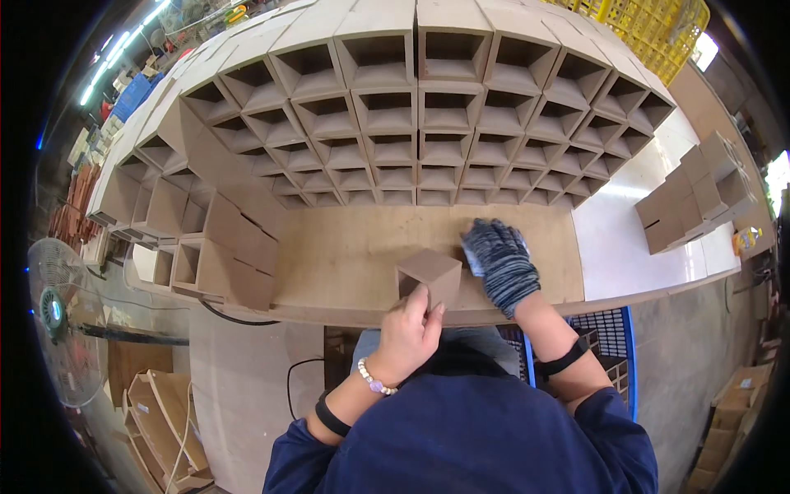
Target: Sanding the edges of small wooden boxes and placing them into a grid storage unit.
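Note:
My bare left hand (409,333), with a beaded bracelet at the wrist, grips a small brown box (443,278) by its near side. The box is tilted, one corner toward me, above the front of the wooden worktable (346,255). Just right of it, my right hand (504,263) wears a grey and black knitted glove. Its fingers curl over a pale bluish-white piece (471,253), mostly hidden under the glove, whose kind I cannot make out. Facing me across the table rises a wide stack of similar open boxes (374,18), in several rows.
More boxes (234,222) are piled at the left of the table. A smaller pile (679,202) stands right, on a white surface (605,251). A fan (62,321) is at far left, a yellow crate (654,25) behind, and a blue crate (632,362) below the table edge.

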Demonstrator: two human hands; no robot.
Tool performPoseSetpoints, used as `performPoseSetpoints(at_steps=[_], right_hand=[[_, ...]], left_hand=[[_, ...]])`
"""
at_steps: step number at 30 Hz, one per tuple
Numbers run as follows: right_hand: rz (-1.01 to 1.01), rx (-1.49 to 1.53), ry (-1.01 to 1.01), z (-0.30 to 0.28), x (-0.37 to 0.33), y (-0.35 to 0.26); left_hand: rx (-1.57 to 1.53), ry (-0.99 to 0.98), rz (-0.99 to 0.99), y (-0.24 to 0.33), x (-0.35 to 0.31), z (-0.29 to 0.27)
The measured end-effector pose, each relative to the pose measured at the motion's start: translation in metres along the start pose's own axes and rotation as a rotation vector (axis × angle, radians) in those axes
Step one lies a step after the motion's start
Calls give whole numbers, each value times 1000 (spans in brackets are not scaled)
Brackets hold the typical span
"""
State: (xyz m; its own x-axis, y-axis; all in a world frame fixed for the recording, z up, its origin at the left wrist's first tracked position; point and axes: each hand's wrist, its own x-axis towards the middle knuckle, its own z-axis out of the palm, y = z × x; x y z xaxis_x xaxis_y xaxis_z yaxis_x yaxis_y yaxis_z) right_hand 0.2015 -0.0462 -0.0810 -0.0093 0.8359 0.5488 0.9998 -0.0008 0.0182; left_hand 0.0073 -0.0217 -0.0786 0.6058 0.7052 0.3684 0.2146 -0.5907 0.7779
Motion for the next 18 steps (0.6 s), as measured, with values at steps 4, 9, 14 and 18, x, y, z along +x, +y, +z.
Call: performPoseSetpoints(at_steps=[4,9,14,18], right_hand=[[-82,-17,-355,-56,27,-47],[10,197,-336,-3,0,-24],[3,30,-144,-18,2,-22],[-194,352,-88,-41,6,-58]], left_hand=[[70,-32,71,-6,-4,4],[13,-27,24,1,-2,3],[34,48,59,-3,-6,8],[55,17,99,-9,-9,7]])
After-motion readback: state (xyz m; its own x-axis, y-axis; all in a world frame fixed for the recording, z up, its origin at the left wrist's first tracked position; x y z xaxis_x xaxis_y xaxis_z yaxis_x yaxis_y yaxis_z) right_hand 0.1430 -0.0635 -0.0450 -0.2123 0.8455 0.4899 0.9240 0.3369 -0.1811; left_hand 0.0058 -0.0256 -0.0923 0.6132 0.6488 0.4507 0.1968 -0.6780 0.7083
